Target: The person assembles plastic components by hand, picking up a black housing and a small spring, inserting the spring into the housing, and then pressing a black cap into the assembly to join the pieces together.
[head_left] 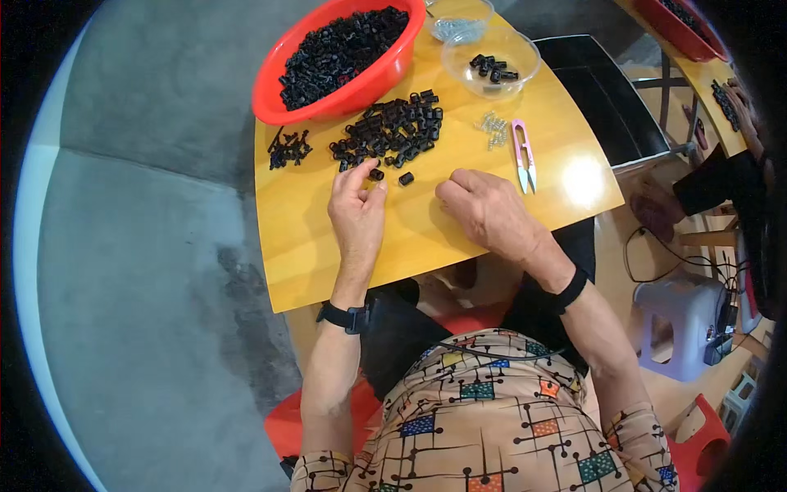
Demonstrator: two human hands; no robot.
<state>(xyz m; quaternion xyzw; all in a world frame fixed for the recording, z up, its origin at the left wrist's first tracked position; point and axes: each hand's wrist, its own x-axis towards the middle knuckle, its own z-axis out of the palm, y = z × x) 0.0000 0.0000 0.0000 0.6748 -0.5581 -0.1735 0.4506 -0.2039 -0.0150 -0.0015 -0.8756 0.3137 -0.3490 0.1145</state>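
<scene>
My left hand [358, 215] is at the near edge of a heap of small black plastic cylinders [402, 127]. Its thumb and forefinger close on one black cylinder [376, 175]. A single black cylinder [406, 179] lies on the yellow table [410, 234] between my hands. My right hand [485, 209] hovers over or rests on the table, fingers curled in; whatever they may hold is hidden. Pink-handled thread snips [522, 154] lie beyond it to the right, beside a little group of small clear or metallic pieces [493, 129].
A red basin [402, 72] full of black parts stands tilted at the back left. Thin black pieces [288, 150] lie below it. Two clear bowls [533, 70] [488, 10] hold small parts. Another person's hand [742, 115] is at a table on the right.
</scene>
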